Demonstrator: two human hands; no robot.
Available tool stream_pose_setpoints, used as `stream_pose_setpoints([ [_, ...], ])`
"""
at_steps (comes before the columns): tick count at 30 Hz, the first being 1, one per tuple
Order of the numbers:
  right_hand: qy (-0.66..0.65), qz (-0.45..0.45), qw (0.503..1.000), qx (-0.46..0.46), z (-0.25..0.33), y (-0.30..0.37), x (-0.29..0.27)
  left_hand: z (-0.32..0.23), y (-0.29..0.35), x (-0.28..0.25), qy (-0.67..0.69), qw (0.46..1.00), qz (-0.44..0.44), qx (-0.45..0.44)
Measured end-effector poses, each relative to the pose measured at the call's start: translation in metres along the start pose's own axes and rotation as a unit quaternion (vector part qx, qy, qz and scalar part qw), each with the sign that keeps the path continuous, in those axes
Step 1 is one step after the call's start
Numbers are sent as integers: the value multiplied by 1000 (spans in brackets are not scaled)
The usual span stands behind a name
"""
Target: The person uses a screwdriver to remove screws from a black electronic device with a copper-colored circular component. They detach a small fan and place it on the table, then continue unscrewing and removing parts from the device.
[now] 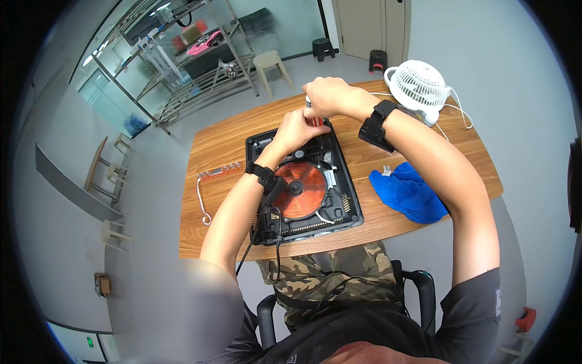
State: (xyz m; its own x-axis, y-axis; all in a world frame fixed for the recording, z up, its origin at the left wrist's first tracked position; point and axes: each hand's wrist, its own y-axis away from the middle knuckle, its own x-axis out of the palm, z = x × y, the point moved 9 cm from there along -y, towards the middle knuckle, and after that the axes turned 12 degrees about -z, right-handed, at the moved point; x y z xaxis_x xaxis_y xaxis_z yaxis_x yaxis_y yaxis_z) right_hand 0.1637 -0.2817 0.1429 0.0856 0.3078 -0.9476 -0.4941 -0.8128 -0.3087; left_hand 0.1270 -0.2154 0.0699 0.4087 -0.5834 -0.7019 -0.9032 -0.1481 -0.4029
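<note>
On the table lies an opened induction cooker, its black housing [353,213] showing a round copper coil [310,195] and wiring inside. Over the far edge of the housing, my right hand [332,97] is closed around the top of a screwdriver [317,122] with a red and white handle. The tool stands upright, its shaft pointing down into the housing's far right corner. My left hand [293,130] pinches the lower part of the handle, thumb toward the right. Where the tip meets the housing is too small to make out.
Left of the cooker, a narrow circuit board strip [219,171] trails a white cable. A blue cloth [407,193] lies crumpled at the right. At the far right of the wooden table [242,126] stands a white fan [418,85] with its cord. Black cables hang over the near edge.
</note>
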Motion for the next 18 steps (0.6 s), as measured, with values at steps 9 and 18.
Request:
stream_pose_setpoints([
  [9,-112,-32,992,-51,-3,-2,6,37,15,34,-71,983,168,0],
  [18,-140,20,984,-105,5,-6,18,32,17,55,-112,978,164,69],
])
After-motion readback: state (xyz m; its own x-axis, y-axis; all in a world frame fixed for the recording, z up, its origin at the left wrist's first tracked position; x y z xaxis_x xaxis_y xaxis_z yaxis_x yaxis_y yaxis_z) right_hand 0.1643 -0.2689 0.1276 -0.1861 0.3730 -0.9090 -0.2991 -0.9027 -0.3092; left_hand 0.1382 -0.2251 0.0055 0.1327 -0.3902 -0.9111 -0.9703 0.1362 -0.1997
